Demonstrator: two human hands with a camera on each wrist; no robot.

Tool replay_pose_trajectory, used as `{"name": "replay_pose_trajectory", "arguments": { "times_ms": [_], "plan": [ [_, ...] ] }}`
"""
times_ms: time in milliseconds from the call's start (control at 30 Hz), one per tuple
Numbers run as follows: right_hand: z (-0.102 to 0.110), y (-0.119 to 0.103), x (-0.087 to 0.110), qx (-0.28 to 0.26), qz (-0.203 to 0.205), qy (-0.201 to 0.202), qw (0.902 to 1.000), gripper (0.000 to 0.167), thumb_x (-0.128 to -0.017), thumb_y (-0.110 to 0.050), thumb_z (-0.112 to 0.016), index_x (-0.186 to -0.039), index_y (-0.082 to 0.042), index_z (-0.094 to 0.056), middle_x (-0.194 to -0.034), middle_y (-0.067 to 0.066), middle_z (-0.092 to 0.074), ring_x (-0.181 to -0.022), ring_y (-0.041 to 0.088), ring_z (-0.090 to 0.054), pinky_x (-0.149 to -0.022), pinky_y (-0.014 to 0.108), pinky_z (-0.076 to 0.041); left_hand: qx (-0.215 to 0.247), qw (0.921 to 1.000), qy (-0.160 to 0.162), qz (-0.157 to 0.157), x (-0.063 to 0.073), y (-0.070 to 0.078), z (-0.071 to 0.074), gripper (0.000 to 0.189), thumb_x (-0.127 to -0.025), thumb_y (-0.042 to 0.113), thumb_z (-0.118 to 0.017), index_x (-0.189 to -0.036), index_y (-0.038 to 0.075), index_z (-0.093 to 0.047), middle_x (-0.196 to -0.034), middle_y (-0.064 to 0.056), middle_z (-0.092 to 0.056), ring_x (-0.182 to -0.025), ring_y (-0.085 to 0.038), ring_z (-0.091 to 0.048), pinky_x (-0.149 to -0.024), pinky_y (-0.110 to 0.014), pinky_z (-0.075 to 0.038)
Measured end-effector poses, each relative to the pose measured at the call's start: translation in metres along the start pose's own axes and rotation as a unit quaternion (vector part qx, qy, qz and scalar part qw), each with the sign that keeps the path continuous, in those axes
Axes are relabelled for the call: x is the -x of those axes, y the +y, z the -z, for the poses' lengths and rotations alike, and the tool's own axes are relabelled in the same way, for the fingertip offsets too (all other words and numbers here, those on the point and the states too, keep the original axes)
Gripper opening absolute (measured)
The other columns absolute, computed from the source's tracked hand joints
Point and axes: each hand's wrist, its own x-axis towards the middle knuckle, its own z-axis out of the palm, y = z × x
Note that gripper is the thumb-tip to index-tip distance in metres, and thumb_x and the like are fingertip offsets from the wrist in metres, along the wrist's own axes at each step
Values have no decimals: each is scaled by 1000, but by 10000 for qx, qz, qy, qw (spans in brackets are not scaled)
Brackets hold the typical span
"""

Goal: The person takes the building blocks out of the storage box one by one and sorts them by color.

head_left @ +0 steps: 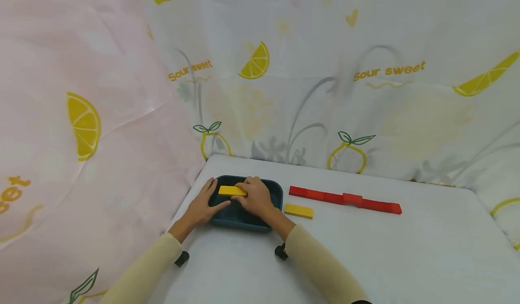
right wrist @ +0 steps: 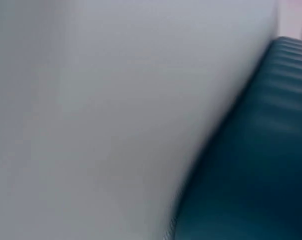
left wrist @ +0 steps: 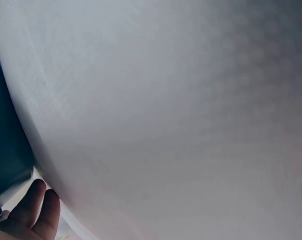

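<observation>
A dark teal tray (head_left: 243, 224) sits at the left part of the white table. My right hand (head_left: 257, 198) reaches over it and pinches one end of a yellow block (head_left: 229, 191), whose other end points left. Along the tray's left rim lies my left hand (head_left: 201, 208), fingers extended and thumb spread over the inside. The left wrist view has the tray's outer side (left wrist: 6, 125) at its left edge, with fingertips (left wrist: 48, 212) below. In the right wrist view only the blurred tray side (right wrist: 255, 150) shows; the right hand's grip is hidden there.
Just right of the tray lies a second yellow block (head_left: 299, 211). Behind it, a row of red blocks (head_left: 333, 198) stretches rightward, one piece (head_left: 352, 199) raised. Lemon-print cloth (head_left: 284, 91) hangs behind and to the left of the table (head_left: 406, 250).
</observation>
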Motion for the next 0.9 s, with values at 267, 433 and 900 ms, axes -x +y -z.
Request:
{"name": "replay_pose_trajectory", "arguments": {
  "times_ms": [267,433,900],
  "plan": [
    [39,14,14,-576,153,-549,9967,33,-86,-29,-77,-114,-10,-71,-103,5,-58,-86,16,-58,-84,29,-56,82,9999,59,-88,1,-1,2,105,-85,70,-58,-160,11,-13,-167,-15,-8,-150,-41,-20,-115,-65,-24],
    [63,33,33,-644,-363,-503,9960,32,-86,-25,-78,-113,-11,-71,-108,7,-57,-90,18,-57,-85,32,-57,190,9997,-2,-160,0,-1,-3,107,-85,69,-60,-160,11,-12,-167,-16,-7,-150,-42,-17,-116,-65,-23],
    [116,99,114,-361,-1334,-545,9889,35,-84,-26,-79,-114,-11,-68,-105,2,-59,-88,12,-55,-80,26,-55,171,9998,-15,-38,2,-3,-2,107,-84,69,-61,-160,12,-11,-167,-15,-5,-151,-41,-16,-117,-64,-21]
  ]
}}
